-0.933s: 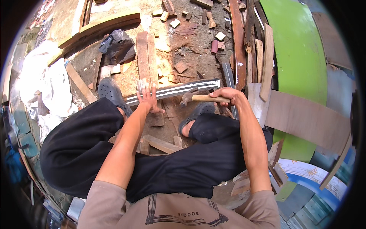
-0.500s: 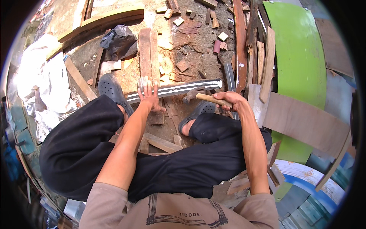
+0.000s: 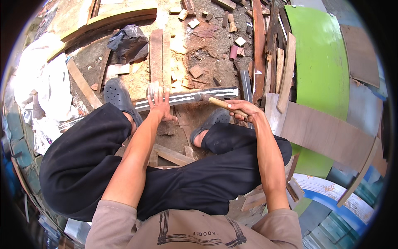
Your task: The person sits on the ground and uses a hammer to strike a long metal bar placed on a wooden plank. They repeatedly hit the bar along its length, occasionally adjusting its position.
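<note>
A long dark strip with white streaks (image 3: 186,96) lies crosswise in front of me, between and beyond my feet. My left hand (image 3: 159,106) rests on it with the fingers spread, pressing near its left part. In my right hand (image 3: 245,109) is a hammer (image 3: 219,102), gripped by its wooden handle. The hammer's metal head is over the right part of the strip; whether it touches cannot be made out. Two wooden battens (image 3: 156,58) run away from me beyond the strip, close to my left fingertips.
Several small wood offcuts (image 3: 196,71) litter the ground ahead. A black plastic bag (image 3: 128,43) and white cloth (image 3: 41,87) lie at left. Long boards (image 3: 259,54) and a green panel (image 3: 323,62) lie at right. Grey clogs (image 3: 118,93) are on my feet.
The hammer's head has risen slightly and swung left over the strip, its handle now more tilted. My left hand stays on the strip. The whole view has shifted a little.
</note>
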`<state>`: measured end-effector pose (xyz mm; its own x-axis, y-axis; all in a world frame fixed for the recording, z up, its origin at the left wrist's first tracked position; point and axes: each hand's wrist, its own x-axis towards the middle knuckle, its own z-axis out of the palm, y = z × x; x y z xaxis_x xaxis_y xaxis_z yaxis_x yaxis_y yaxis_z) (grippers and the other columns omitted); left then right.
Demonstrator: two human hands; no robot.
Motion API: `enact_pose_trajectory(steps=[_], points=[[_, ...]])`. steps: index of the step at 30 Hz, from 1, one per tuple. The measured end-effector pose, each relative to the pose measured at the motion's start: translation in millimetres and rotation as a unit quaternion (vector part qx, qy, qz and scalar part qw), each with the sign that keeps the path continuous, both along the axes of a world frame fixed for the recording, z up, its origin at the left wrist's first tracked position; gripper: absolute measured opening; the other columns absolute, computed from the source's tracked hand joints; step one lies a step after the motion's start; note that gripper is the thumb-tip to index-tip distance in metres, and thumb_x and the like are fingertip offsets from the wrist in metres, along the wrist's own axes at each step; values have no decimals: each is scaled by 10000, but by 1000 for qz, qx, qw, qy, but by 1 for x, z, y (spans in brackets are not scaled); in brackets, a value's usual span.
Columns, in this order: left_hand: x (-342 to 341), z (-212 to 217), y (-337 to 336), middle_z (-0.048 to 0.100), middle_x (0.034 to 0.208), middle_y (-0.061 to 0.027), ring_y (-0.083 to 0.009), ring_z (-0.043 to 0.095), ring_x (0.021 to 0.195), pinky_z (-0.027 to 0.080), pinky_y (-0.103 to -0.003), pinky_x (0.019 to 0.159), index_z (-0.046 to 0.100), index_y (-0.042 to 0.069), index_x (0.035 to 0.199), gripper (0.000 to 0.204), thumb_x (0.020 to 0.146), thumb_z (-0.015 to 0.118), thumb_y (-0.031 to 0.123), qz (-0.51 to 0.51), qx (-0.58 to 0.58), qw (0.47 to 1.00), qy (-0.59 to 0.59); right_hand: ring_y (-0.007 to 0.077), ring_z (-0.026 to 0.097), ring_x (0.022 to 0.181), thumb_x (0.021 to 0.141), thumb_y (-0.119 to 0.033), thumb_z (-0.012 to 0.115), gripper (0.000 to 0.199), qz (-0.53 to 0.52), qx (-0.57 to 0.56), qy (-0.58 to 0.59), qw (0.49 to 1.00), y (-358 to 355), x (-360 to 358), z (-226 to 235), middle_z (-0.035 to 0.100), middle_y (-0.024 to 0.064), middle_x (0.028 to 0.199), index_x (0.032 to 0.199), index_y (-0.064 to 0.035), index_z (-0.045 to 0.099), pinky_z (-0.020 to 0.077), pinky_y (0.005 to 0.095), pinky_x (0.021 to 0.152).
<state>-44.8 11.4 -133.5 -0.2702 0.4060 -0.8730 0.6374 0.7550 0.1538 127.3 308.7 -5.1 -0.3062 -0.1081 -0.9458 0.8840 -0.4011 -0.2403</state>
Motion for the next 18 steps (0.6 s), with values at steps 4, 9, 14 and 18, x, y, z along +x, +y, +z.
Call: enact_pose_trajectory(steps=[4, 9, 14, 18], points=[[-1, -1, -1, -95, 1598, -273, -425, -133, 1477, -82, -651, 1122, -186, 62, 1523, 1455, 627, 734, 747, 2, -7, 1000, -1, 104, 531, 519, 929, -201, 628, 398, 62, 54, 7, 997, -7, 4, -5, 631, 71, 851, 1293, -60, 549, 430, 248, 439], [0, -1, 0, -100, 1595, -277, -436, -132, 1474, -80, -652, 1121, -180, 61, 1525, 1456, 624, 735, 747, 6, -3, 1000, 1, 317, 653, 720, 959, -248, 552, 475, 312, 340, 259, 848, -23, 13, -11, 690, 158, 839, 1417, -142, 485, 494, 427, 684], [0, 0, -1, -91, 1594, -283, -439, -121, 1475, -81, -650, 1121, -180, 62, 1525, 1457, 622, 740, 742, 10, 2, 1000, -2, 468, 608, 748, 986, -270, 519, 492, 393, 387, 216, 806, -25, 27, 1, 621, 296, 802, 1468, -272, 420, 464, 495, 710], [0, -1, -1, -93, 1591, -286, -440, -121, 1475, -85, -646, 1122, -186, 69, 1524, 1456, 623, 738, 742, 13, -1, 1000, -8, 475, 620, 769, 992, -302, 496, 480, 390, 391, 172, 816, -29, 34, 4, 638, 290, 810, 1466, -293, 420, 474, 515, 729]])
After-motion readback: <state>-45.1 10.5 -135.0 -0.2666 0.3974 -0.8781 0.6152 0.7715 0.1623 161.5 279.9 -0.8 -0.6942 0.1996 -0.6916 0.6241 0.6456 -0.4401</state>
